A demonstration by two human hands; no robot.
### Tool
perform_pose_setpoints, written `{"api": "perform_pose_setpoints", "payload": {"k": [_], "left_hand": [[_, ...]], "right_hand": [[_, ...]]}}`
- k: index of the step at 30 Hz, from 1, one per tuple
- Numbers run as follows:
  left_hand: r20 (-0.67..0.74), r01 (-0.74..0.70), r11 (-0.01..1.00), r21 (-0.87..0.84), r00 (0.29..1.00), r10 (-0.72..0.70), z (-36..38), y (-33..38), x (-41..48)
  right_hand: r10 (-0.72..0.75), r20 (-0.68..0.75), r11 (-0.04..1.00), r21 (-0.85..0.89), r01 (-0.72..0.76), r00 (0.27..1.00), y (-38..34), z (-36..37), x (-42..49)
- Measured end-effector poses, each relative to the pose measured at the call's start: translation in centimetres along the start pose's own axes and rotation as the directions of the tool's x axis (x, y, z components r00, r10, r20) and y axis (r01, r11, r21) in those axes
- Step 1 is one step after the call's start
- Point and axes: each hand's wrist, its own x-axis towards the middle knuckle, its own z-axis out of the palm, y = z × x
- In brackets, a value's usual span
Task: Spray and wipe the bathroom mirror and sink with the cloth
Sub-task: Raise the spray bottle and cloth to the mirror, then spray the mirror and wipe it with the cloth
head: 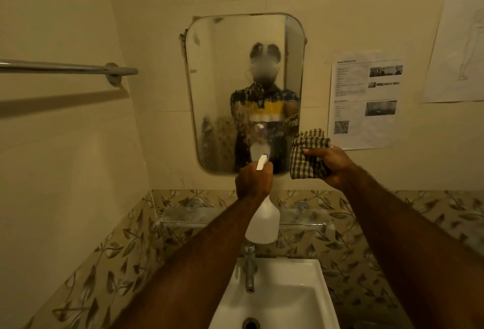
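Observation:
A rounded wall mirror (222,71) hangs straight ahead, its lower half speckled with spray droplets. My left hand (253,180) grips the neck of a white spray bottle (262,223), nozzle aimed at the mirror's lower edge. My right hand (330,164) holds a checked cloth (306,154) bunched up, close to the mirror's lower right corner. Below, the white sink (296,300) shows its basin, a drain hole and a metal tap (249,268).
A glass shelf (183,217) on metal brackets runs under the mirror, above the leaf-patterned tiles. A chrome towel rail (68,67) sticks out from the left wall. Printed sheets (364,98) are stuck to the wall right of the mirror.

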Motion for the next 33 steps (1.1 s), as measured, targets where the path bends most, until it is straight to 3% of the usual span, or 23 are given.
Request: {"api": "perform_pose_setpoints", "payload": {"k": [3,9,11,17,21,24,27,30,33], "left_hand": [[0.000,0.055,0.998,-0.033,0.999,-0.055,1.2,-0.3,-0.8],[0.028,0.115,0.886,-0.450,0.993,-0.114,0.4,0.5,-0.3],[0.027,0.104,0.849,-0.518,0.994,-0.105,-0.9,0.9,0.6],[-0.056,0.019,0.878,-0.477,0.997,-0.052,-7.5,2.9,5.3],[-0.196,-0.088,0.901,-0.425,0.981,0.003,-13.8,4.7,10.9],[-0.265,-0.192,0.930,-0.313,0.958,0.108,-18.2,6.3,14.7],[-0.285,-0.218,0.935,-0.279,0.949,0.136,-21.8,7.7,17.8],[-0.290,-0.239,0.930,-0.279,0.944,0.156,-24.2,8.2,20.1],[-0.296,-0.274,0.914,-0.299,0.937,0.184,-25.4,8.0,21.7]], "right_hand": [[0.006,-0.038,1.000,0.002,-0.006,0.999,0.7,-0.9,-0.1],[0.054,-0.068,0.994,0.097,-0.048,0.996,1.7,-0.3,0.4],[0.058,-0.046,0.988,0.149,-0.050,0.997,2.0,1.2,1.0],[-0.032,0.016,0.971,0.238,0.028,0.999,0.7,9.2,2.7],[-0.309,-0.002,0.932,0.197,0.303,0.951,-2.7,16.7,3.7],[-0.545,-0.094,0.837,-0.014,0.547,0.833,-6.7,21.9,4.7],[-0.792,-0.202,0.610,-0.320,0.725,0.577,-10.4,26.5,5.5],[-0.923,-0.235,0.385,-0.586,0.714,0.305,-13.3,29.9,7.1],[-0.942,-0.248,0.336,-0.737,0.587,0.228,-15.4,32.4,9.3]]}}
